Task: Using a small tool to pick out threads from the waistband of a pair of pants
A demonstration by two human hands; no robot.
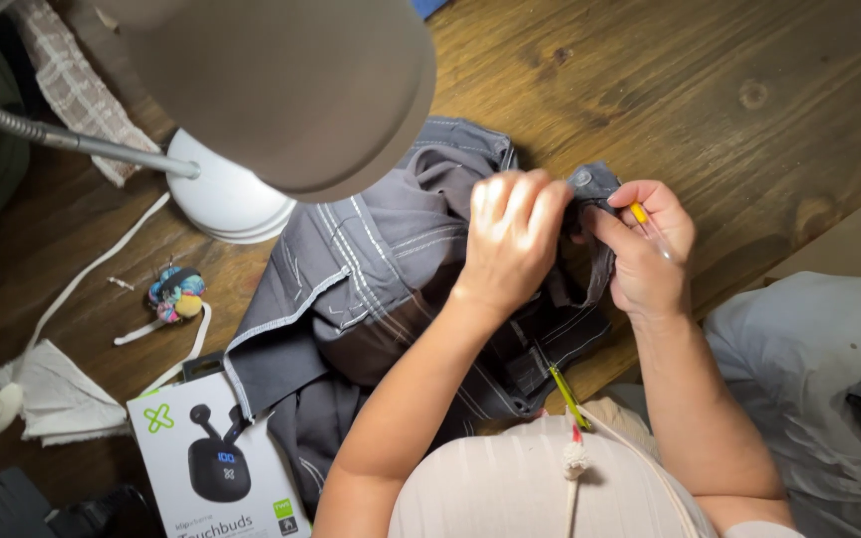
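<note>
Grey garment (371,269) on my wooden table (710,110), waistband pinched between my left hand (510,239) and right hand (650,249), right fingers also clamping a yellow-tipped tool (640,213).

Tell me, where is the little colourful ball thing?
The colourful pincushion lies on the wooden table at the left of the head view, just below the white lamp base and left of the grey garment.

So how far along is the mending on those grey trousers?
Mid-job, I'd say. The grey trousers lie spread under the lamp. The left hand grips the waistband by the button, while the right hand holds a yellow-tipped tool. No finished seam shows, so the fix itself looks outstanding.
</note>
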